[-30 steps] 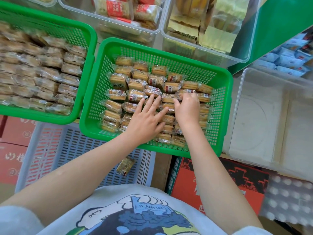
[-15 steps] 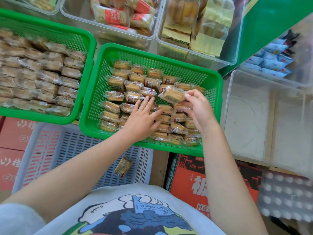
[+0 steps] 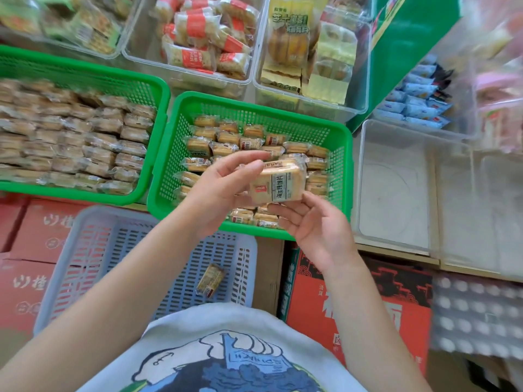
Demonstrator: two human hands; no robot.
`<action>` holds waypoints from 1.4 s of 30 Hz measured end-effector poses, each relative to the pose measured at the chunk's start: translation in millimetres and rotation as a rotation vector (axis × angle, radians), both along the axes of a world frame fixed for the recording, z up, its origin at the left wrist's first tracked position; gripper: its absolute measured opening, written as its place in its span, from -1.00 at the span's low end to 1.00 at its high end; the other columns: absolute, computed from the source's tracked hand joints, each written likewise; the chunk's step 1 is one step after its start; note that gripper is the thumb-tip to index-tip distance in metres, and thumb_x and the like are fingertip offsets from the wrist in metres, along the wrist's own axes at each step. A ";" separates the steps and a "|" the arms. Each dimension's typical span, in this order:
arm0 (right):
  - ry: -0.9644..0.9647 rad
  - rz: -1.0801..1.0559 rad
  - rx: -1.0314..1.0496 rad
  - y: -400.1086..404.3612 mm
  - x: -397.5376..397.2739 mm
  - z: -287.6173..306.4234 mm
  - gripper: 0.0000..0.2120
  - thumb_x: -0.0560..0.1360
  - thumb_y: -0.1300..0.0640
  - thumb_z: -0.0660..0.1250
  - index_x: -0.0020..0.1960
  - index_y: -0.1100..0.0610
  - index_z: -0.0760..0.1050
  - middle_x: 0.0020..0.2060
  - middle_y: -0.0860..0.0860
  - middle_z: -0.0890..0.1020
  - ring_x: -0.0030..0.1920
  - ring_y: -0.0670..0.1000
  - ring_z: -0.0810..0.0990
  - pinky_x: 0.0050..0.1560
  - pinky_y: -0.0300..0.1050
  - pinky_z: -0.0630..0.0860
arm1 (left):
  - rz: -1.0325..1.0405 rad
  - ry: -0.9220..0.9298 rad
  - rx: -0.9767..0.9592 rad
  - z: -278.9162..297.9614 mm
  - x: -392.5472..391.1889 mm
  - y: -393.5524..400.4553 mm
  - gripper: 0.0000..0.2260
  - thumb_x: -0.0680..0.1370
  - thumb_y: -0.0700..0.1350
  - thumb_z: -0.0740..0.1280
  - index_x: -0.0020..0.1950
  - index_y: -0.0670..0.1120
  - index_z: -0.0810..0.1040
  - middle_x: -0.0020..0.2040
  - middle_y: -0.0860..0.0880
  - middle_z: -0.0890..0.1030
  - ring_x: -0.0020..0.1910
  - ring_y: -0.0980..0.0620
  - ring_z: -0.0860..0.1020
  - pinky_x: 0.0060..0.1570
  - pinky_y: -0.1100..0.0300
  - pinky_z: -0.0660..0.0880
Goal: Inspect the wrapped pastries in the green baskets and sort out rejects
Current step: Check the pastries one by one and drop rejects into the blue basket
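A wrapped pastry (image 3: 278, 182) is held up above the right green basket (image 3: 254, 107), label facing me. My left hand (image 3: 223, 190) pinches its left edge between thumb and fingers. My right hand (image 3: 314, 224) supports it from below and the right, fingers curled under the wrapper. The right basket holds several rows of wrapped pastries (image 3: 223, 140). The left green basket (image 3: 152, 86) is packed with more wrapped pastries (image 3: 70, 140).
A pale blue basket (image 3: 141, 244) below holds one wrapped pastry (image 3: 210, 280). Clear bins of other snacks (image 3: 203, 43) line the back. An empty clear bin (image 3: 396, 188) stands at the right. Red cartons (image 3: 353, 301) and egg trays (image 3: 475, 306) lie underneath.
My right hand lifted one pastry out of the right basket. My left hand left the pile and took hold of it, so both hands now hold it raised toward me.
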State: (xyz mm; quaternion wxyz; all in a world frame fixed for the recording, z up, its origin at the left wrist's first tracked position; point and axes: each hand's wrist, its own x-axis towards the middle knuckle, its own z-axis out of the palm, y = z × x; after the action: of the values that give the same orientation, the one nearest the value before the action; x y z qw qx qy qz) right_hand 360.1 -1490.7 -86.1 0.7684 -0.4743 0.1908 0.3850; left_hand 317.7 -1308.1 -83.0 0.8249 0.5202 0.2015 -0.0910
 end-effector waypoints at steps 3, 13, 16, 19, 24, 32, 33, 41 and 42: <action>-0.036 0.054 -0.041 -6.3 -11.7 6.6 -0.66 0.67 0.13 0.04 0.12 0.20 0.58 -0.09 0.17 0.72 -0.08 0.10 0.71 -0.06 -0.05 0.51 | 0.023 -0.032 -0.017 4.5 -12.0 -5.3 -0.79 0.49 -0.04 0.39 0.11 0.02 0.67 0.08 -0.11 0.67 -0.02 -0.07 0.66 -0.06 -0.01 0.65; -0.499 0.124 -0.189 -22.2 -24.9 29.4 -0.70 0.34 -0.18 0.54 -0.08 -0.01 0.62 -0.04 0.17 0.63 0.00 0.22 0.53 -0.01 0.09 0.49 | -0.044 0.010 -0.097 17.7 -38.0 -14.4 -0.58 0.54 0.11 0.24 0.24 -0.12 0.61 -0.06 -0.14 0.70 -0.30 0.05 0.62 -0.44 0.22 0.57; -0.394 0.097 -0.043 -20.5 -26.5 33.7 -0.75 0.41 -0.02 0.46 -0.03 0.12 0.59 -0.03 0.14 0.68 0.01 0.13 0.63 0.00 0.00 0.59 | -0.044 0.011 -0.128 22.6 -42.5 -11.8 -0.65 0.63 0.04 0.20 0.24 -0.13 0.61 -0.05 -0.16 0.70 -0.28 0.02 0.64 -0.40 0.20 0.60; -0.312 0.084 0.048 -19.9 -32.2 36.3 -0.78 0.51 0.13 0.31 0.07 0.27 0.52 0.02 0.18 0.68 0.02 0.08 0.67 -0.08 -0.15 0.64 | -0.018 0.026 -0.016 24.1 -44.6 -10.4 -0.73 0.70 -0.14 0.14 0.22 -0.17 0.61 -0.04 -0.18 0.70 -0.21 -0.04 0.67 -0.35 0.12 0.64; -0.404 0.074 -0.085 -23.4 -36.6 37.3 -0.83 0.48 0.13 0.33 -0.01 0.23 0.49 -0.04 0.15 0.68 0.01 0.09 0.68 -0.03 -0.09 0.65 | -0.004 0.066 0.360 22.9 -45.6 -11.8 -0.76 0.66 -0.24 0.22 0.12 -0.12 0.69 -0.09 -0.06 0.74 -0.19 0.01 0.70 -0.21 0.12 0.66; -0.487 0.100 -0.107 -26.7 -35.3 42.6 -0.91 0.46 0.21 0.34 -0.09 0.20 0.44 -0.10 0.11 0.64 -0.03 0.04 0.66 -0.18 -0.25 0.59 | 0.048 -0.014 0.641 15.9 -46.9 -13.3 -0.82 0.64 -0.19 0.31 -0.10 -0.03 0.65 -0.22 -0.02 0.71 -0.20 -0.04 0.69 -0.21 0.15 0.66; -0.488 0.093 -0.095 -27.9 -34.7 43.4 -0.91 0.47 0.20 0.34 -0.09 0.20 0.44 -0.15 0.05 0.65 -0.07 0.01 0.65 -0.19 -0.26 0.58 | 0.049 -0.030 0.651 15.5 -46.6 -13.0 -0.83 0.65 -0.19 0.30 -0.10 -0.08 0.63 -0.22 -0.06 0.70 -0.21 -0.04 0.68 -0.21 0.15 0.66; -0.286 -0.095 -0.033 -28.6 -16.6 27.8 -0.93 0.47 0.17 0.33 -0.06 0.15 0.49 -0.10 0.10 0.65 -0.05 0.04 0.64 -0.08 -0.15 0.65 | -0.012 -0.098 0.431 15.6 -40.9 -21.0 -0.80 0.70 -0.18 0.17 -0.06 -0.15 0.52 -0.13 -0.12 0.64 -0.16 -0.02 0.63 -0.09 0.12 0.62; -0.261 -0.115 -0.023 -27.9 -15.0 24.5 -0.93 0.47 0.17 0.33 -0.06 0.14 0.49 -0.10 0.10 0.65 -0.05 0.04 0.63 -0.07 -0.15 0.64 | -0.017 -0.097 0.375 14.6 -41.0 -21.4 -0.80 0.70 -0.18 0.17 -0.07 -0.14 0.52 -0.14 -0.08 0.63 -0.16 0.00 0.62 -0.06 0.11 0.61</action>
State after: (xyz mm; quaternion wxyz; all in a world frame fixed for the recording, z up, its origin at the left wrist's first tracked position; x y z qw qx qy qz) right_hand 345.1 -1518.6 -61.6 0.8019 -0.5175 0.1207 0.2732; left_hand 276.7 -1329.5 -68.5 0.7215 0.6702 0.1705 -0.0335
